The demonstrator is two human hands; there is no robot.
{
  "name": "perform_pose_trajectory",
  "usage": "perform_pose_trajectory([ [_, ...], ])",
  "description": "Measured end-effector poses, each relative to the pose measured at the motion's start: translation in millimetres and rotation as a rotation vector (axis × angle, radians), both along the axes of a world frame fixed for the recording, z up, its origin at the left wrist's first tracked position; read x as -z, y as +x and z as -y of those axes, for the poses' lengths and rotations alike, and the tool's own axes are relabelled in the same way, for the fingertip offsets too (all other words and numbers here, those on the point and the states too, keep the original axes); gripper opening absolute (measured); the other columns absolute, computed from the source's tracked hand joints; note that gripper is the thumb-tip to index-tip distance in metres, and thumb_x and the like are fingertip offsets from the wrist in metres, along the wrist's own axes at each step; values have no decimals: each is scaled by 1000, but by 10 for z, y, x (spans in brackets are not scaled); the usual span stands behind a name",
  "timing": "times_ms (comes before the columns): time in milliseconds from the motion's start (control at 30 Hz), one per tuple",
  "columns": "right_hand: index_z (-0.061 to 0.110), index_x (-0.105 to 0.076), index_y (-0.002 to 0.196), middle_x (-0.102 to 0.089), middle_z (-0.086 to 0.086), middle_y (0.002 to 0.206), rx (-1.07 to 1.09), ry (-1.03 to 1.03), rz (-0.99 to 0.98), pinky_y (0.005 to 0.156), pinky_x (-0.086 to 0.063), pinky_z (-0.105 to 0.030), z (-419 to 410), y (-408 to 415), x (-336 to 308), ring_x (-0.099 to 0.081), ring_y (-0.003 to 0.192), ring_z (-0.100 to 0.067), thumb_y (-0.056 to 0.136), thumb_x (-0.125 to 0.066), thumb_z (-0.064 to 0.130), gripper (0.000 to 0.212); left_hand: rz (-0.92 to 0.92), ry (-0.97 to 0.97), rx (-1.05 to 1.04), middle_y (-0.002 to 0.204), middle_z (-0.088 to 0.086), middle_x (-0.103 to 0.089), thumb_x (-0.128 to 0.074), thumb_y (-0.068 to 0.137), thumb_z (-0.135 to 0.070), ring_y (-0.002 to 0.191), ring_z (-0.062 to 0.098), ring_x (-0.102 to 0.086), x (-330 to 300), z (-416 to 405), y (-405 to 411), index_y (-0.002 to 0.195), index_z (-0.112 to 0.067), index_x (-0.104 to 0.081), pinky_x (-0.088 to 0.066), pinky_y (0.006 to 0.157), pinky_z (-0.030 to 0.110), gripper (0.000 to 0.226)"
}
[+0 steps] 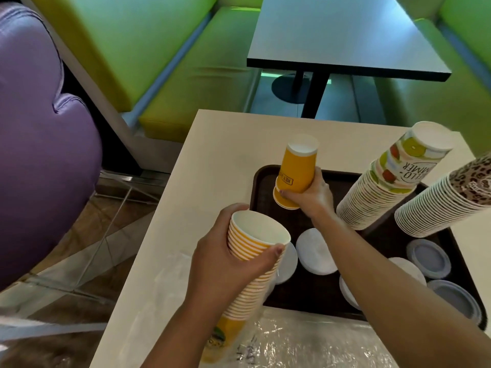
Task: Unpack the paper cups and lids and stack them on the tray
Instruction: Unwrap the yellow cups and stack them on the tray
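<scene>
The orange cup stack point(252, 264) is gripped mouth-up by the left hand point(223, 264) as supply; one orange cup point(293, 173), apparently single, is held inverted by the right hand point(312, 195) over the tray point(261, 179) far-left corner for stacking.

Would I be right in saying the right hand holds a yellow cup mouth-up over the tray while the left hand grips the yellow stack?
Not quite: in the head view the right hand holds the yellow cup mouth-down over the tray; the left hand does grip the yellow stack.
</scene>
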State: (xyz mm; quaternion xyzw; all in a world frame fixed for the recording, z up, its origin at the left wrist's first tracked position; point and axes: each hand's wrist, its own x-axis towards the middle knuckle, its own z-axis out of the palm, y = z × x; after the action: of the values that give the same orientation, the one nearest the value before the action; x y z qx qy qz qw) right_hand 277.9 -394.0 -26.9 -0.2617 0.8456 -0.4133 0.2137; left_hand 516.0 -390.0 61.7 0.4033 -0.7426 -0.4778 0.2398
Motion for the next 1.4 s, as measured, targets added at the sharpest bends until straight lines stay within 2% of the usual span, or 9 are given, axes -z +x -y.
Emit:
perform_pose_trajectory([
  [233, 15, -42, 128, -52, -15, 124, 51, 212, -105, 100, -41, -42, -165, 132, 120, -48, 120, -30, 59, -85, 43, 86, -4, 5, -43, 96, -25, -61, -63, 44, -72, 94, -14, -55, -12, 3, -26, 106, -43, -50, -44, 66, 2, 70],
  [367, 17, -36, 136, -52, -9, 131, -4, 250, -143, 105, -34, -46, -182, 136, 92, -41, 128, -28, 62, -84, 44, 93, 17, -17, -60, 94, -24, -61, -63, 43, -73, 92, -13, -56, -9, -4, -33, 105, -41, -51, -44, 66, 2, 70],
  [467, 19, -32, 143, -47, -3, 139, 90, 41, -111, 107, -35, -45, -282, 204, -24, -41, 130, -23, 66, -83, 40, 95, 54, -35, -61, 98, -23, -60, -64, 42, -75, 91, -4, -59, -21, -35, -31, 111, -38, -51, -46, 67, 7, 79],
  [600, 13, -46, 131, -54, -2, 128, 79, -483, -164, 90, -38, -6, -602, 512, -487, -51, 116, -9, 84, -68, 35, 57, 69, -65, -62, 100, -21, -59, -72, 47, -75, 92, 0, -58, -57, -98, -37, 115, -33, -51, -44, 70, 9, 82],
  [700, 31, -43, 127, -57, 12, 121, -346, -412, 6, 92, -45, -16, -802, 694, -874, -52, 115, 0, 82, -57, 49, 50, 94, -90, -52, 100, -18, -60, -73, 49, -67, 90, 1, -59, -72, -157, -52, 116, -31, -51, -48, 72, 15, 79],
  [833, 37, -33, 140, -49, 10, 137, -733, -34, 57, 103, -40, -24, -941, 760, -1118, -45, 125, -2, 73, -54, 73, 79, 116, -118, -5, 98, -19, -60, -82, 60, -51, 89, -2, -59, -70, -260, -72, 118, -32, -49, -50, 73, 18, 69],
  [1000, 33, -35, 140, -55, 9, 128, -749, 40, 30, 93, -43, -18, -1069, 787, -1206, -51, 115, -1, 64, -59, 64, 86, 121, -143, 50, 103, -17, -59, -82, 60, -46, 90, 3, -58, -73, -370, -77, 124, -29, -47, -48, 74, 14, 75],
  [1267, 34, -36, 138, -56, 7, 125, -721, -4, 14, 95, -51, -33, -1176, 836, -1199, -56, 111, -6, 65, -63, 63, 83, 135, -157, 108, 105, -18, -57, -80, 62, -51, 91, 2, -57, -88, -474, -28, 126, -29, -43, -44, 72, 10, 77],
  [1400, 37, -37, 136, -54, 7, 125, -680, -97, 30, 95, -51, -35, -1205, 787, -1227, -55, 115, -9, 78, -67, 48, 66, 100, -171, 84, 105, -18, -59, -77, 62, -59, 90, 2, -60, -86, -504, -9, 123, -31, -46, -49, 74, 14, 74],
])
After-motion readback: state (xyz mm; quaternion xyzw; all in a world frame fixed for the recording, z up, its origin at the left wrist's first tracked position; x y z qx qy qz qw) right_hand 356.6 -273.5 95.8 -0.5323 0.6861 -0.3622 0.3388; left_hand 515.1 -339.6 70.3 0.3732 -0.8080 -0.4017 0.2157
